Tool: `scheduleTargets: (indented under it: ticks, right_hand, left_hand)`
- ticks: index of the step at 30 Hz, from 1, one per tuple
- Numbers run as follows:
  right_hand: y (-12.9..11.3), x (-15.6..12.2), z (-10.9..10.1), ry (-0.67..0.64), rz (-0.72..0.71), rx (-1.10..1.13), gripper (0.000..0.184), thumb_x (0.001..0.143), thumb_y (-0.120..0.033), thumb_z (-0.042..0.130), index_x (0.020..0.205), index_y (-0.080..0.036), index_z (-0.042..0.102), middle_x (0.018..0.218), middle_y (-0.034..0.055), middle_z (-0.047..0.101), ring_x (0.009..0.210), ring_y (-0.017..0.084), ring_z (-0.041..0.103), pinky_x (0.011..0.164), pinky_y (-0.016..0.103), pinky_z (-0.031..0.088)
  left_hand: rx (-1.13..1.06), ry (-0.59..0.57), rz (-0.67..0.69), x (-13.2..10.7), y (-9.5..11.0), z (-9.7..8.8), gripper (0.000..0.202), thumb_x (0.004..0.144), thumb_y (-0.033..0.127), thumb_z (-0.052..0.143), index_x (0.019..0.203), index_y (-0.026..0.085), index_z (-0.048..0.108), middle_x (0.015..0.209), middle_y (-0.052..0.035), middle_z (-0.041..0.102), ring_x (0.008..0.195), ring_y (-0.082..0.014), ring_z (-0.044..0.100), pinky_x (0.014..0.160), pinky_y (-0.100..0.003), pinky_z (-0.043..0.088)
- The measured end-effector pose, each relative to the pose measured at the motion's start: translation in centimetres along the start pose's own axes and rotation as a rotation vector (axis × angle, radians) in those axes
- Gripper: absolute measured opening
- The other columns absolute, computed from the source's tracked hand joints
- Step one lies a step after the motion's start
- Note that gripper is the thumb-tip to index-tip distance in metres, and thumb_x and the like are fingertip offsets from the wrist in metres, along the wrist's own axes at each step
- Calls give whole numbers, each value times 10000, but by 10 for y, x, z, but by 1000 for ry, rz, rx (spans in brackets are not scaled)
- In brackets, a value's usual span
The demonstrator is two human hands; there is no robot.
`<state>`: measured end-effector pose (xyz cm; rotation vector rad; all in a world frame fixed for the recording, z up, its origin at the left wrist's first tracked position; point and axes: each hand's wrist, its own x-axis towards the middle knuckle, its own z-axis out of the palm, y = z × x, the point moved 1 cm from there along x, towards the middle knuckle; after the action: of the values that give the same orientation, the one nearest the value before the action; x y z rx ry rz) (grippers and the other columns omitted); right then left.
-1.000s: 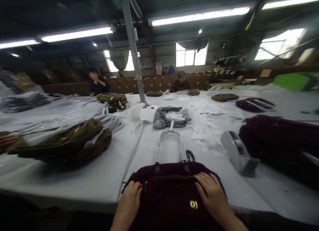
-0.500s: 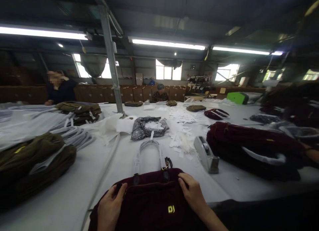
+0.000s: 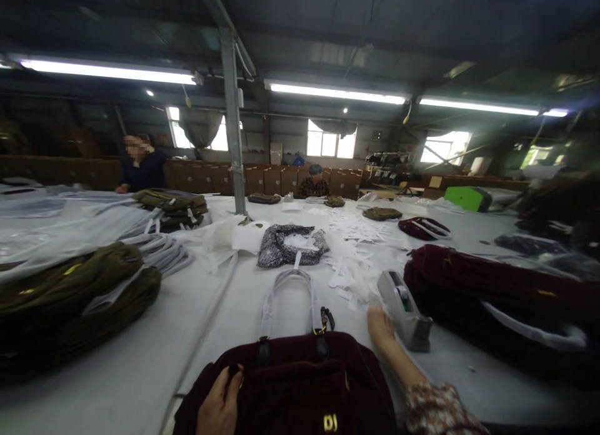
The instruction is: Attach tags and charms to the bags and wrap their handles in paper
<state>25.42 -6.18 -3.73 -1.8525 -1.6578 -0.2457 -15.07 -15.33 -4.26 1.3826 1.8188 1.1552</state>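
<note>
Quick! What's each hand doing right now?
Left hand: closed on the edge of the dark red bag.
Right hand: open, holding nothing, beside the tape dispenser.

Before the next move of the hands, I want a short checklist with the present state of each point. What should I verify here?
1. Left hand holds the maroon bag at its upper left corner: ok.
2. Right hand is empty with fingers open: ok.
3. Right hand touches the tape dispenser: cannot tell; it lies right beside it.
4. Wrapped handles lie flat on the table: ok.
5. Tape end is ready: cannot tell.
6. Space around the dispenser is free: not ok, loose paper slips lie close behind it.
</note>
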Motion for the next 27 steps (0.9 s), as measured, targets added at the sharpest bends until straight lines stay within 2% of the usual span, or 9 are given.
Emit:
scheduleTargets:
  ticks: [4,7,10,12,14,16,20,24,27]
  right_hand:
    - [6,9,-9,-50,86,-12,270,818,-117,389,702,-170,628,789,123,644,689,237,609,645,339,421]
    - [9,18,-25,-103,98,19,267,818,-155,378,692,-158,613,702,104,640,666,223,606,636,315,412]
    - [12,21,-40,-155,96,75,275,838,-221,363,754,-161,618,640,62,643,664,197,616,661,284,413]
    - [13,19,-46,-178,119,114,293,845,-252,346,831,-150,620,637,52,656,640,185,625,651,272,422]
    - [13,14,-49,-190,159,152,325,839,-264,333,942,-125,608,656,55,670,627,184,637,631,267,436]
    - [13,9,-49,-200,186,184,357,815,-285,363,1018,-100,592,707,72,685,672,201,649,649,278,448]
    - [5,4,-47,-243,186,260,384,759,-396,469,962,-117,638,763,78,695,738,231,654,679,287,462]
    - [-2,7,-52,-265,209,310,387,799,-418,399,902,-162,671,703,47,694,633,207,656,604,271,463]
    - [-2,16,-61,-218,230,281,326,727,-417,502,846,-186,699,872,84,703,786,252,642,694,314,449]
  left_hand:
    - [2,25,-30,3,7,-4,361,760,492,443,931,225,616,932,-45,703,894,-255,635,766,-318,483]
    - [17,40,-27,11,33,-12,338,767,486,438,890,225,613,881,-39,704,856,-251,636,747,-315,472]
    - [42,53,66,23,64,-18,292,795,477,424,850,242,588,826,-18,693,827,-231,630,729,-296,450]
    - [51,50,122,31,74,-16,272,812,461,411,822,239,569,797,-14,683,793,-218,627,709,-284,440]
    - [48,19,133,35,69,-9,263,822,439,402,804,231,560,774,-16,676,775,-209,627,699,-276,440]
    - [35,-21,113,36,53,0,258,821,421,405,812,221,567,800,-26,681,799,-208,631,710,-272,447]
    - [-1,-82,104,34,23,8,281,812,414,415,899,209,586,931,-56,684,880,-213,627,772,-285,456]
    - [-48,-161,116,35,22,1,293,773,383,443,908,191,618,978,-66,685,960,-221,610,856,-303,444]
    - [-35,-203,107,36,26,-4,298,764,385,442,863,186,640,914,-59,698,914,-229,622,833,-310,451]
